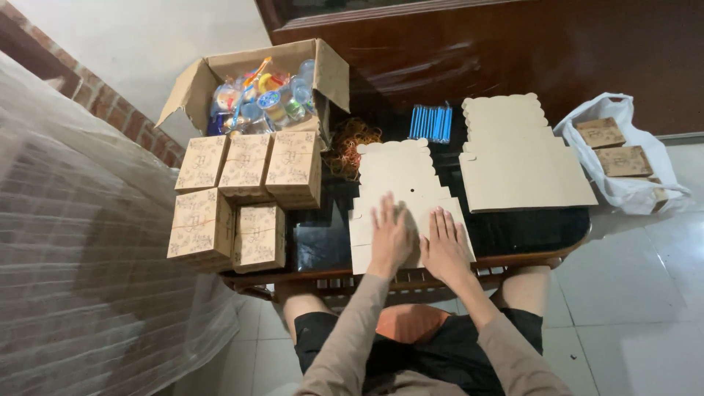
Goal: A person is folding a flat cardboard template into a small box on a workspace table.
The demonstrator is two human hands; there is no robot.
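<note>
Nearest the camera are the person's bent knees and two long tan sleeves, reaching forward over the near edge of the dark glass tabletop (pixel 528 224). Both hands lie palm down, side by side, on one flat die-cut cardboard sheet (pixel 396 176) that lies at the middle of the tabletop's near edge. The left hand (pixel 390 236) has its fingers spread and straight; the right hand (pixel 444 246) lies just beside it, fingers together and straight. Neither grip closes on anything: both are open and pressed flat on the sheet.

A second stack of flat sheets (pixel 517 158) lies to the right. Five folded, patterned cardboard boxes (pixel 246 191) stand at the left, three behind and two in front. Behind them is one open carton (pixel 258 92) of small colourful items. One pile of rubber bands (pixel 350 143) and one bundle of blue sticks (pixel 431 122) lie behind the sheet. One white plastic bag (pixel 623 150) holding about three brown boxes rests on the floor at the right.
</note>
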